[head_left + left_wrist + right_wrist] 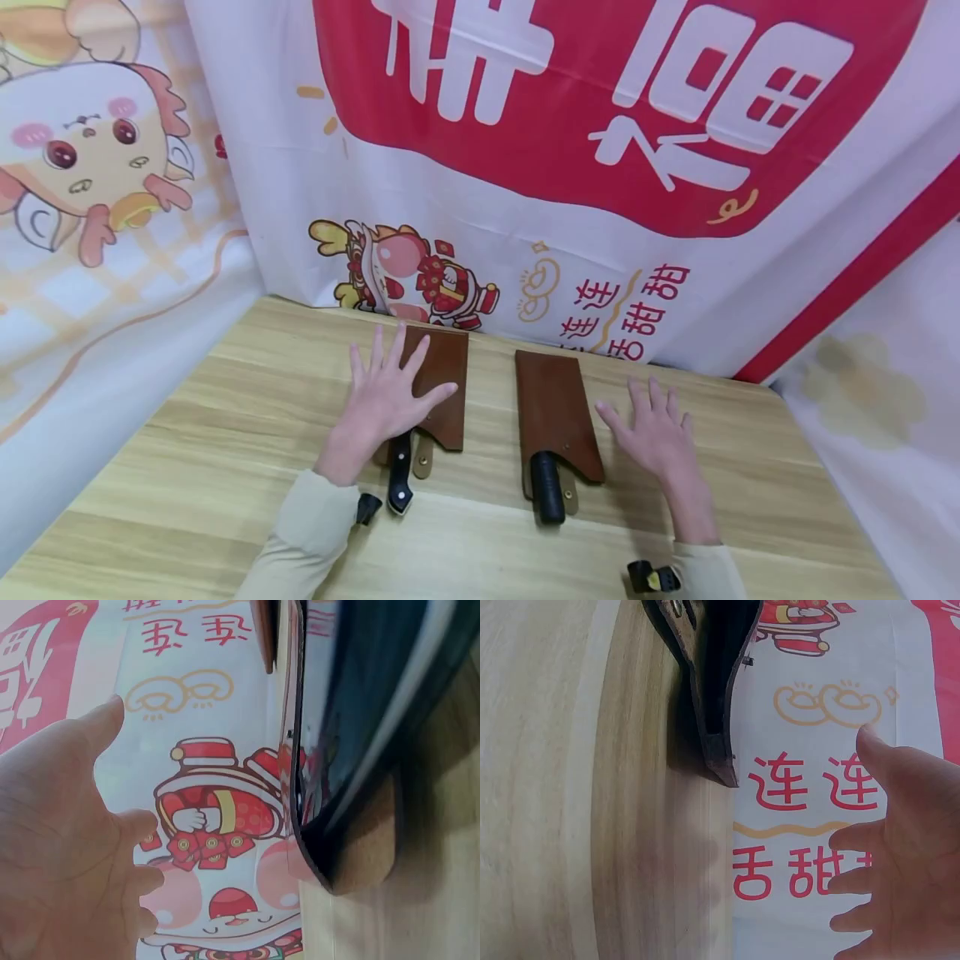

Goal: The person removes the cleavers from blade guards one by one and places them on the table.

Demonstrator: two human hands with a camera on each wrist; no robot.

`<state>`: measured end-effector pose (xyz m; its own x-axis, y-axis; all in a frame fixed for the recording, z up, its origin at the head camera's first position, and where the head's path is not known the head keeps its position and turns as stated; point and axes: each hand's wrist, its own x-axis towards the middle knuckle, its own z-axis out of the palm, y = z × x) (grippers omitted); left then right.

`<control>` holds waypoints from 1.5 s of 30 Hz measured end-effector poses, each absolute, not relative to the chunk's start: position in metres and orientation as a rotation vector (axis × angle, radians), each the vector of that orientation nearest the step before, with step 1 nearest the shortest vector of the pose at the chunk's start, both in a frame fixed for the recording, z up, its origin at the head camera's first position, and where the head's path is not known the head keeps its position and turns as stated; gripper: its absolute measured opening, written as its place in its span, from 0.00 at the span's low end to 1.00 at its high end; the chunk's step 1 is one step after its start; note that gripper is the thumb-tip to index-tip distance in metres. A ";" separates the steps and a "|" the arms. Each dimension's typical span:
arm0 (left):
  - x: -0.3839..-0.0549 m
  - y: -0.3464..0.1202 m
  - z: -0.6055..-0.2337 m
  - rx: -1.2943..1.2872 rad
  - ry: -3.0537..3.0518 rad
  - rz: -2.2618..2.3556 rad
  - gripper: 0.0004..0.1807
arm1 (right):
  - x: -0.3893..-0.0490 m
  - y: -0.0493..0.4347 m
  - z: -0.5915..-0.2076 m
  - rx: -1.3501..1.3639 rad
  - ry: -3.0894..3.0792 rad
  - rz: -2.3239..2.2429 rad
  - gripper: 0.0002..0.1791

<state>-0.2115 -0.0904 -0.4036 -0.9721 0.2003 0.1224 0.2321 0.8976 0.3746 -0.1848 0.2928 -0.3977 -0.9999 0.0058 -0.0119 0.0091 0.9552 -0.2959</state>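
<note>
Two cleaver-shaped knives in brown leather sheaths lie side by side on the wooden table. The left knife's sheath (pixel 444 387) is partly covered by my left hand (pixel 384 398), which hovers over its left side with fingers spread and holds nothing. From that sheath sticks out a black riveted handle (pixel 401 473). The right sheath (pixel 553 400) shows whole, with a plain black rounded handle (pixel 549 490). To its right, my right hand (pixel 658 433) is held above the table, fingers spread, gripping nothing. In the right wrist view, a sheath's open edge (pixel 718 754) appears beyond that hand.
A white and red printed cloth (pixel 480 179) hangs along the table's back edge, and another patterned cloth (pixel 150 275) hangs at the left. Bare wood of the table (pixel 465 550) shows in front of the knives. Black wrist straps (pixel 367 508) sit at both sleeves.
</note>
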 end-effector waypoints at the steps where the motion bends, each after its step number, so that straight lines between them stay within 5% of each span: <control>1: -0.212 -0.091 -0.404 -0.335 -2.982 -0.606 0.52 | -0.184 0.293 -0.398 0.010 3.093 -0.471 0.54; 19: -0.224 -0.108 -0.418 -0.133 -2.954 -0.763 0.38 | -0.177 0.278 -0.389 -0.157 3.141 -0.512 0.44; 45: -0.227 -0.113 -0.432 -0.010 -3.033 -1.340 0.42 | -0.182 0.271 -0.383 -0.124 3.315 -0.818 0.24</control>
